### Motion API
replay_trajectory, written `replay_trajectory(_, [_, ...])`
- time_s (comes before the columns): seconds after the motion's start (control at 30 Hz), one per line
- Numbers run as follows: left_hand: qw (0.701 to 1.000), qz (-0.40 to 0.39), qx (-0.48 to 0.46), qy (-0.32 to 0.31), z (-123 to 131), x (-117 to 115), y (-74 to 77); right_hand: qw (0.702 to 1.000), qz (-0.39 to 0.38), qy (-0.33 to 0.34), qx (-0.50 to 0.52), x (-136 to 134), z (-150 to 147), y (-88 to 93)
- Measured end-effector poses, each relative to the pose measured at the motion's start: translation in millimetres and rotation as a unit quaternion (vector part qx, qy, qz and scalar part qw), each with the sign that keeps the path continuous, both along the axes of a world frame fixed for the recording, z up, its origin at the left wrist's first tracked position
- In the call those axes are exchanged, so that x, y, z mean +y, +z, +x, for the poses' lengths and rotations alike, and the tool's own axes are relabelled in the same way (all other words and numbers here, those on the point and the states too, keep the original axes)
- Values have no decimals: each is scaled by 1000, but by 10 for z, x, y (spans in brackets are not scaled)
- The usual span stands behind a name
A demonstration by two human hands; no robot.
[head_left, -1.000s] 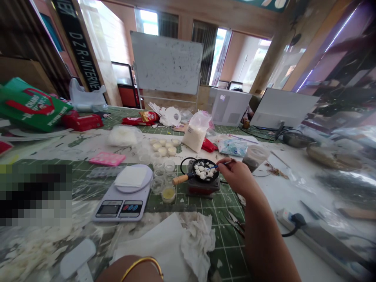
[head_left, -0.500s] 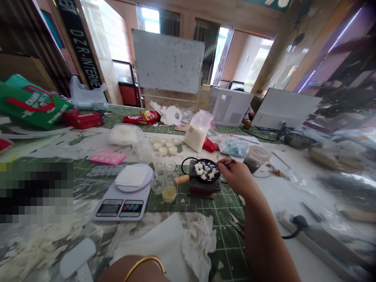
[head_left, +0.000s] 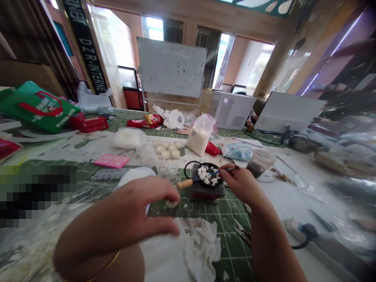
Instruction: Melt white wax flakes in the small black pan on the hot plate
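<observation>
A small black pan (head_left: 209, 184) with a wooden handle (head_left: 185, 184) sits on a dark hot plate (head_left: 207, 194). White chunks (head_left: 204, 175) lie in the pan. My right hand (head_left: 237, 180) pinches a thin blue stick (head_left: 215, 172), whose end reaches in among the chunks. My left hand (head_left: 149, 207) hangs over the scale and papers, left of the pan handle, thumb and fingers apart with nothing between them. Part of the scale (head_left: 138, 172) and a small cup (head_left: 172, 204) are hidden behind it.
Clear cups (head_left: 172, 169) and cream-filled cups (head_left: 167, 154) stand behind my left hand. A bag of white pellets (head_left: 199, 137) is beyond the pan. Crumpled tissue (head_left: 202, 246), scissors (head_left: 241, 231) and a power strip (head_left: 320, 239) lie nearer.
My left hand has come up into view from the bottom edge, open, and now covers much of the scale. My right hand stays at the pan with the stick. The view has shifted slightly.
</observation>
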State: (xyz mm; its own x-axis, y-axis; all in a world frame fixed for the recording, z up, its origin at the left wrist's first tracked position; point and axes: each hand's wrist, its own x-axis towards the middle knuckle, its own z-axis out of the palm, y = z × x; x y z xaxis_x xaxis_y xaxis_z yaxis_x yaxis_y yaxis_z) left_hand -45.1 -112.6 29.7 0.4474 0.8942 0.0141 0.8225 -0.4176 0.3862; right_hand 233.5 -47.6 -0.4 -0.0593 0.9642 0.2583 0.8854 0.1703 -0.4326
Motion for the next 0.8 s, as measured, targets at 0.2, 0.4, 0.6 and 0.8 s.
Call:
replay_trajectory(0.2, [994, 5, 81, 71, 447, 586, 4, 1000, -9, -9, 2, -4, -11, -4])
replay_trajectory(0.4, [988, -51, 141, 24, 676, 778, -248, 999, 5, -31, -27, 1, -14, 0])
replay_trajectory(0.6, [985, -42, 164, 31, 720, 767, -268, 1000, 2, -6, -19, 17, -20, 8])
replay_trajectory(0.8, [988, -29, 154, 18, 729, 756, -287, 999, -5, -20, -40, 31, -21, 9])
